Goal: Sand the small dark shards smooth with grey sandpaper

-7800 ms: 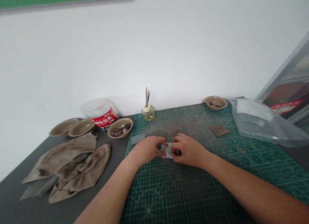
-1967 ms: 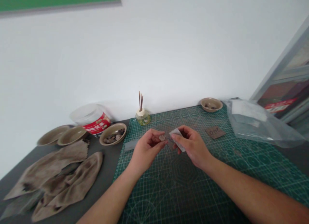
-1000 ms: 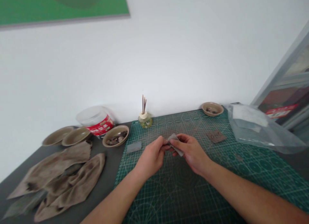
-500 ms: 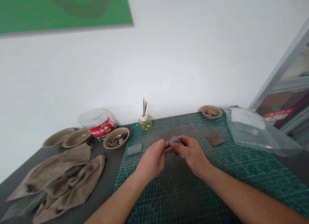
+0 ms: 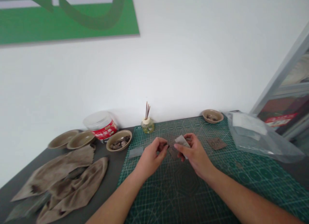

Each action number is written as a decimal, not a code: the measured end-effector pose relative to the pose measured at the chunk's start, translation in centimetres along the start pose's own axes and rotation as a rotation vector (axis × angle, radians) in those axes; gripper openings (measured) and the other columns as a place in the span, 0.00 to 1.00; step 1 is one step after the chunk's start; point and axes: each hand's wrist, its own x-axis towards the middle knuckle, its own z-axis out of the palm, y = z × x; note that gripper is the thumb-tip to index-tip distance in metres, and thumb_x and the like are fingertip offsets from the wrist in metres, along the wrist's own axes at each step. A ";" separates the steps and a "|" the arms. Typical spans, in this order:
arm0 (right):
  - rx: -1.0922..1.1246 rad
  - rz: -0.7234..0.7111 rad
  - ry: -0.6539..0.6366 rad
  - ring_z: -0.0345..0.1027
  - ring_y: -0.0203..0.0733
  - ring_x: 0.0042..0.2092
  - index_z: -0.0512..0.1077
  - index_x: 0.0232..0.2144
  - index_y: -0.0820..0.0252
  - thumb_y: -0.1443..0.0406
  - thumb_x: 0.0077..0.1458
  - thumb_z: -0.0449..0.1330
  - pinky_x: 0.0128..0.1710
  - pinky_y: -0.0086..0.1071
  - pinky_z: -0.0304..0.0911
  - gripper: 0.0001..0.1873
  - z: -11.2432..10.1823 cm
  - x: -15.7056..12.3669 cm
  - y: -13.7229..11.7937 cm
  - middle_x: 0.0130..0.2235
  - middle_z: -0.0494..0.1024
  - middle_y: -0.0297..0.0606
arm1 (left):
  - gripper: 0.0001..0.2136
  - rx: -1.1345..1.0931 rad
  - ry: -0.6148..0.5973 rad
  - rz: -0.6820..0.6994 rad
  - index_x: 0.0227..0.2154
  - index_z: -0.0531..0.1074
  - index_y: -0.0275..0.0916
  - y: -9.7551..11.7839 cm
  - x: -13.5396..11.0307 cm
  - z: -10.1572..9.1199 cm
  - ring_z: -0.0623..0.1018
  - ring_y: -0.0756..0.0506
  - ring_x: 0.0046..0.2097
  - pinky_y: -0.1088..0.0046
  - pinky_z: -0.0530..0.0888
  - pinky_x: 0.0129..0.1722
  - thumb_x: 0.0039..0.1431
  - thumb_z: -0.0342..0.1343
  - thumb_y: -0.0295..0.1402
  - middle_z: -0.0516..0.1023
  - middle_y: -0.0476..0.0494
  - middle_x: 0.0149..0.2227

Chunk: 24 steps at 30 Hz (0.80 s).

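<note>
Both hands hover over the green cutting mat [image 5: 217, 182] near its middle. My left hand [image 5: 151, 156] pinches a small dark piece [image 5: 165, 145] between thumb and fingertips. My right hand [image 5: 195, 154] holds a small folded grey sheet [image 5: 182, 141], which looks like sandpaper, gripped by thumb and fingers. The two hands are slightly apart. A dark brown square sheet [image 5: 173, 151] lies on the mat just below and between them.
A grey sheet [image 5: 135, 152] lies at the mat's left edge, a brown marked one [image 5: 216, 143] to the right. Bowl of small pieces [image 5: 119, 140], two shallow bowls [image 5: 71, 139], red-labelled tub [image 5: 101, 125], reed diffuser [image 5: 147, 125], far bowl [image 5: 212, 116], plastic bag [image 5: 258, 134], soiled cloths [image 5: 62, 179].
The hands, pressed together over the piece earlier, have drawn slightly apart. The view has tilted upward, showing more wall and green poster.
</note>
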 end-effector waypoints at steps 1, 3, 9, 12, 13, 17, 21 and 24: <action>-0.022 -0.001 -0.030 0.68 0.36 0.23 0.64 0.37 0.56 0.59 0.45 0.70 0.18 0.27 0.61 0.22 0.0 -0.1 0.1 0.30 0.74 0.29 | 0.08 -0.031 0.016 -0.017 0.43 0.69 0.39 -0.2 0.1 0.0 0.72 0.50 0.31 0.75 0.70 0.33 0.62 0.51 0.34 0.71 0.51 0.29; -0.066 0.009 -0.093 0.69 0.37 0.24 0.66 0.34 0.57 0.59 0.46 0.68 0.20 0.28 0.63 0.17 0.0 -0.2 0.2 0.29 0.74 0.30 | 0.11 -0.075 0.033 -0.032 0.45 0.70 0.39 -0.4 0.1 0.1 0.72 0.50 0.31 0.75 0.71 0.33 0.60 0.53 0.33 0.72 0.51 0.29; -0.152 -0.008 -0.106 0.72 0.43 0.30 0.73 0.35 0.58 0.56 0.51 0.64 0.27 0.34 0.68 0.13 -0.3 -0.2 -0.1 0.32 0.77 0.37 | 0.08 -0.147 0.025 -0.056 0.41 0.70 0.39 -0.2 -0.2 0.2 0.75 0.49 0.32 0.74 0.73 0.33 0.59 0.55 0.32 0.75 0.49 0.29; -0.263 -0.085 -0.066 0.71 0.43 0.31 0.75 0.34 0.57 0.56 0.53 0.63 0.30 0.35 0.66 0.11 -0.5 -0.1 -0.2 0.32 0.78 0.37 | 0.08 -0.152 0.006 -0.041 0.41 0.71 0.39 0.0 -0.3 0.1 0.77 0.49 0.35 0.73 0.74 0.36 0.59 0.55 0.31 0.77 0.48 0.32; -0.314 -0.117 -0.054 0.70 0.44 0.31 0.75 0.33 0.57 0.57 0.54 0.63 0.30 0.35 0.66 0.10 -0.6 -0.1 -0.2 0.31 0.78 0.36 | 0.08 -0.149 0.004 -0.030 0.42 0.71 0.39 0.1 -0.3 0.1 0.77 0.48 0.36 0.73 0.74 0.37 0.59 0.55 0.31 0.78 0.48 0.34; -0.471 -0.225 -0.037 0.72 0.46 0.37 0.77 0.36 0.54 0.58 0.57 0.61 0.39 0.39 0.65 0.09 -0.7 -0.1 -0.3 0.34 0.79 0.36 | 0.08 -0.121 0.010 0.030 0.41 0.75 0.40 0.4 -0.3 -0.2 0.78 0.48 0.38 0.72 0.74 0.40 0.59 0.55 0.29 0.79 0.46 0.37; -0.647 -0.426 -0.039 0.71 0.49 0.44 0.78 0.39 0.50 0.60 0.58 0.61 0.46 0.43 0.64 0.08 -0.7 -0.1 -0.2 0.40 0.79 0.38 | 0.07 -0.049 0.051 0.085 0.38 0.76 0.39 0.4 -0.2 -0.4 0.74 0.47 0.37 0.73 0.71 0.37 0.58 0.55 0.30 0.75 0.45 0.34; -0.752 -0.558 -0.099 0.71 0.47 0.44 0.77 0.43 0.48 0.62 0.60 0.58 0.46 0.43 0.66 0.11 -0.5 0.0 0.4 0.41 0.80 0.38 | 0.04 -0.062 0.052 0.036 0.32 0.74 0.38 0.1 -0.2 -0.1 0.72 0.48 0.33 0.75 0.68 0.34 0.58 0.54 0.30 0.73 0.48 0.29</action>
